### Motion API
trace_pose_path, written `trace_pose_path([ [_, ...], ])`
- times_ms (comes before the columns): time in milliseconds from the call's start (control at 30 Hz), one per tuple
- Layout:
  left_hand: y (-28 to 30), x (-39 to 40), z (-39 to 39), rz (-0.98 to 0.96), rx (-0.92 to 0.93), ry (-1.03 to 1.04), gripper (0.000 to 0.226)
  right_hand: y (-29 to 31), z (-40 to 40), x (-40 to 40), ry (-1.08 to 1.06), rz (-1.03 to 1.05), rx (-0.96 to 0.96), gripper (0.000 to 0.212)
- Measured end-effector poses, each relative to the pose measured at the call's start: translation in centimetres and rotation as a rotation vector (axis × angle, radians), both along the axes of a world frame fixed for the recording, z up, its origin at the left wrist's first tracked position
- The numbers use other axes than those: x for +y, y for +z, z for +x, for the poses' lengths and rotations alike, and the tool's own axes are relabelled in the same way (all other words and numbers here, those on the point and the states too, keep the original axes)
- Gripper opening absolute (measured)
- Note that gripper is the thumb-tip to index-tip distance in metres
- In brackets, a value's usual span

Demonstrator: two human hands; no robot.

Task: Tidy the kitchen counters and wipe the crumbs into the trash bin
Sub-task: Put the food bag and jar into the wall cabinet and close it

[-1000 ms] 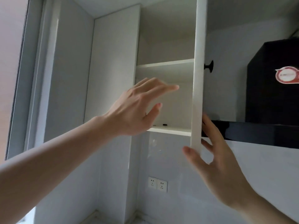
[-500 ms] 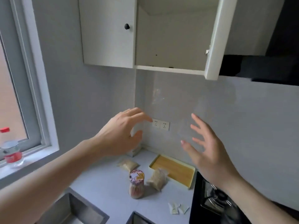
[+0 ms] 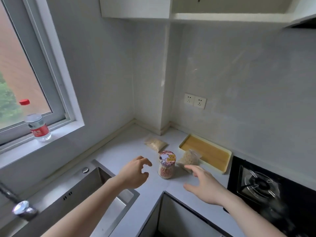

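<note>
Both hands hover empty, the left hand (image 3: 135, 173) loosely curled and the right hand (image 3: 203, 187) spread, flanking the upright jar (image 3: 166, 165) on the counter (image 3: 136, 151); best to grip it squarely around the middle.

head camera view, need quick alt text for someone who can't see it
Two bare hands, the left hand and the right hand, reach down on either side of a cartoon-labelled jar standing upright on a grey kitchen counter, neither touching it. Behind it lie two clear bags of grains and a yellow tray; a sink sits left, a gas hob right.
</note>
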State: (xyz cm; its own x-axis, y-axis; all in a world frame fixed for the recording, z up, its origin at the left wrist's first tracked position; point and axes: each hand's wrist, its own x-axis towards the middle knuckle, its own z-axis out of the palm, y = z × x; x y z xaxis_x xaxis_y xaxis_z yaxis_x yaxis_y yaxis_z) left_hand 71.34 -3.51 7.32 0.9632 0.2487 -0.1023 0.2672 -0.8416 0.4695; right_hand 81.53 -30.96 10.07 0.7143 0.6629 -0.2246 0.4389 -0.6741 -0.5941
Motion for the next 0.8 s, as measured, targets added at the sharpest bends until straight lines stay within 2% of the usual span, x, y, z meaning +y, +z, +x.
trace_pose_path([
  [200,-5.4,3.0,6.3,-0.284,0.128,0.071,0.045,-6.3,5.1,4.6,-0.166,-0.03,0.147,0.075],
  [400,-9.9,3.7,12.0,-0.418,0.266,0.101,0.061,-11.6,8.7,7.1,-0.31,-0.07,0.239,0.085],
  [567,-11.1,5.4,15.7,-0.377,0.308,0.101,0.069,-13.8,11.4,9.0,-0.385,-0.088,0.253,0.088],
  [733,-12.1,6.0,19.0,-0.312,0.327,0.055,0.079,-15.5,14.0,11.1,-0.351,-0.122,0.273,0.087],
  [800,-12.8,5.9,19.8,-0.287,0.335,0.042,0.082,-16.5,15.3,11.8,-0.335,-0.15,0.266,0.093],
])
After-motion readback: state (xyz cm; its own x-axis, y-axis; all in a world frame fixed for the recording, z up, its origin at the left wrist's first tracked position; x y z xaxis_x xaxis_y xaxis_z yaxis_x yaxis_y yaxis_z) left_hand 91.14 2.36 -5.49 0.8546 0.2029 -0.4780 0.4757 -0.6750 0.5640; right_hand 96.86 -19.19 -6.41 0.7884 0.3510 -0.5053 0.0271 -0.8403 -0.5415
